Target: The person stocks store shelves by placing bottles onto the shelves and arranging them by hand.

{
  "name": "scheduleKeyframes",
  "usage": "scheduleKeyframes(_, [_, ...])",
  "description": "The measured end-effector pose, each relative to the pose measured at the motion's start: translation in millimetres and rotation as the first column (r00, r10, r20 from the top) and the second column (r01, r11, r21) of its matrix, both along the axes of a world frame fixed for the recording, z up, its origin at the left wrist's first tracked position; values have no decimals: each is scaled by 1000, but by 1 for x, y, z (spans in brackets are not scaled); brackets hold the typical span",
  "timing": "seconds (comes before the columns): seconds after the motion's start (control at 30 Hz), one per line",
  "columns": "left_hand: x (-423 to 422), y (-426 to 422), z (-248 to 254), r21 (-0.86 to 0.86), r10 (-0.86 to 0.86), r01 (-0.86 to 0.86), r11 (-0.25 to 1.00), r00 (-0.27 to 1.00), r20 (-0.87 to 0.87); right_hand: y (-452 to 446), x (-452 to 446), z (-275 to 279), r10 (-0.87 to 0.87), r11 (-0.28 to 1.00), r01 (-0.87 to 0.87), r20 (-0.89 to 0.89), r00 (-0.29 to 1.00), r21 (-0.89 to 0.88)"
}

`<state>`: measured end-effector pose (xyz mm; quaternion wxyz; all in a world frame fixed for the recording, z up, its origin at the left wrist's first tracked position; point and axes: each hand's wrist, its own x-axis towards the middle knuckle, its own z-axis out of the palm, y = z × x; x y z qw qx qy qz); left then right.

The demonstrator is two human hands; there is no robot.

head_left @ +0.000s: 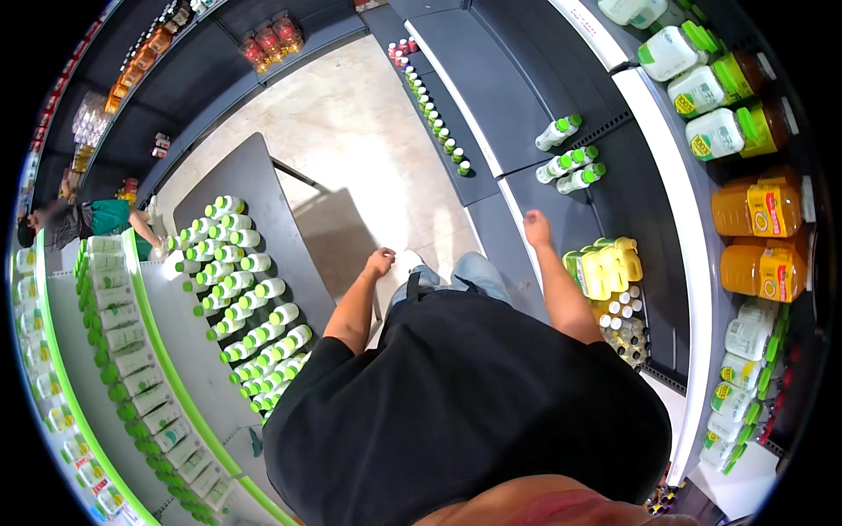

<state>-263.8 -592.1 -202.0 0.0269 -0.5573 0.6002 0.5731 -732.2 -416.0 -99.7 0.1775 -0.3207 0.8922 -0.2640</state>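
**Reporter:** What fills the left of the frame?

**Editor:** Green-capped packs line a shelf at lower left, while another person in teal shorts appears above them at the far left.

**Reporter:** And left of center?

**Editor:** White bottles with green caps, packed in rows on a gray table. The left hand hangs well apart from them, near the middle of the frame, with nothing visible in it.

**Reporter:** And the right hand?

**Editor:** Right of center, apart from its partner, near six-odd smaller-looking bottles on a dark shelf. Fingers on both hands look curled; how tightly, one cannot tell.

**Reporter:** How would the bottles handle?

**Editor:** Probably stiff plastic, smooth enough to slip if damp, modest in weight if full, and unlikely to break. The body below the cap looks the best grip; in tight rows, a neighbor could topple.

**Reporter:** Farther right?

**Editor:** Yellow jugs below the right hand, then amber jugs at the right edge.
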Motion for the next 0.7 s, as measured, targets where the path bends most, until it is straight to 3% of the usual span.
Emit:
scheduleKeyframes(0.07, [2, -16, -25, 36, -39, 39, 999, 999, 2, -32, -20, 32, -38, 999, 31, -182, 983, -40])
scheduleKeyframes(0.17, [-5, -28, -21, 30, -129, 127, 992, 988, 83, -67, -58, 78, -162, 985, 171, -227, 960, 18])
scheduleKeyframes(0.27, [-12, -23, -5, 77, 34, -34, 996, 999, -7, -85, -107, 82, -205, 973, 227, -288, 936, 44])
scheduleKeyframes(0.33, [-16, -14, -1, 135, 135, -126, 983, 989, -60, -94, -137, 68, -207, 974, 222, -206, 956, 48])
scheduleKeyframes(0.4, [-12, -3, 6, 147, 79, -70, 987, 995, -54, -101, -152, 64, -156, 968, 179, -137, 978, 175])
scheduleKeyframes(0.5, [-13, 12, 51, 78, -82, 73, 994, 990, 114, -102, -151, 73, -149, 953, 167, -86, 985, 253])
scheduleKeyframes(0.6, [-1, 13, 35, 156, 11, -26, 987, 995, 96, -106, -156, 69, -163, 944, 181, -85, 983, 275])
scheduleKeyframes(0.63, [-8, 16, 57, 220, 170, -186, 958, 981, 90, -106, -161, 63, -148, 938, 167, -82, 986, 305])
scheduleKeyframes(0.7, [-7, 14, 52, 194, 137, -152, 969, 987, 86, -106, -163, 61, -141, 928, 154, -63, 988, 339])
